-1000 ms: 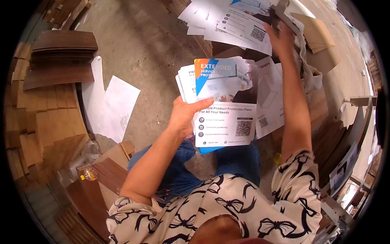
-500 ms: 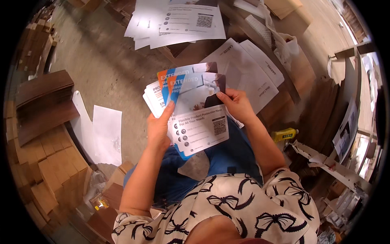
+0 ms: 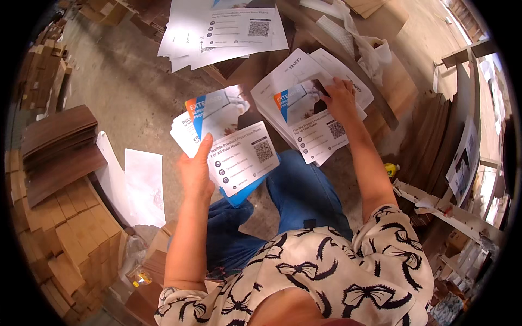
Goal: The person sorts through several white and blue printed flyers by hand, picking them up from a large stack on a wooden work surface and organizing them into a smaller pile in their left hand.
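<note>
My left hand (image 3: 194, 169) grips a fanned stack of printed leaflets (image 3: 242, 157), its thumb lying on the top one. They are white with a photo, an orange and blue corner and a square code; a blue edge pokes out below. Out to the right, my right hand (image 3: 341, 102) pinches a single matching leaflet (image 3: 315, 127) by its upper right side. That leaflet is over a pile of white booklets (image 3: 283, 68), partly covering them. Whether it touches them I cannot tell.
Farther away lies a pile of white sheets (image 3: 182, 32) with a similar leaflet on top. Brown boards (image 3: 62, 144) and cardboard boxes (image 3: 81, 231) are stacked at left, beside a white sheet (image 3: 144, 185). A yellow bottle (image 3: 391, 169) and upright brown panels (image 3: 429, 152) stand at right.
My right hand has drawn one leaflet off the stack and carried it right, over the white booklets. My left hand has shifted slightly left with the remaining leaflets.
</note>
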A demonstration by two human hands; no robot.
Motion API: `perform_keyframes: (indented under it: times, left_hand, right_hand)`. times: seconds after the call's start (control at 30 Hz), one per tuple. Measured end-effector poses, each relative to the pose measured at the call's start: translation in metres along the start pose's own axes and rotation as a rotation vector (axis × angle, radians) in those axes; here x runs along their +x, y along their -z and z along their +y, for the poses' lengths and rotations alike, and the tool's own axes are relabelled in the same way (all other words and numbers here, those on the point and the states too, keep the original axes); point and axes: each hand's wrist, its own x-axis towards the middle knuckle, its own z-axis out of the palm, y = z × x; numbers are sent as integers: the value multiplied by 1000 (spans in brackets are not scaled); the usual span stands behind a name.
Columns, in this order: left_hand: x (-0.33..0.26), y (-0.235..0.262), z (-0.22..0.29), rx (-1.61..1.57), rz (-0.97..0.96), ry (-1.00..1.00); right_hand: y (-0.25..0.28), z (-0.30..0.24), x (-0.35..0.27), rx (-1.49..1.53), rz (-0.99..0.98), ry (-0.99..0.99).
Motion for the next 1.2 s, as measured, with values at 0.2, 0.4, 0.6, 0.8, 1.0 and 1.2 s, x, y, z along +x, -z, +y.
perform_keyframes:
  times: [0.2, 0.4, 0.6, 0.8, 1.0, 1.2]
  left_hand:
    - [-3, -2, -3, 25, 10, 42]
    - [-1, 0, -6, -14, -20, 18]
    - [-4, 1, -4, -17, -44, 34]
    - [-4, 1, -3, 3, -39, 46]
    - [-8, -3, 0, -8, -46, 54]
    - [-8, 4, -4, -60, -59, 24]
  right_hand:
    - [-6, 5, -2, 23, 35, 43]
    - [-6, 9, 3, -11, 36, 72]
    - [-6, 7, 4, -4, -8, 16]
    - [-3, 9, 7, 3, -17, 31]
    - [-4, 9, 3, -22, 96, 93]
    - [29, 2, 5, 411, -56, -153]
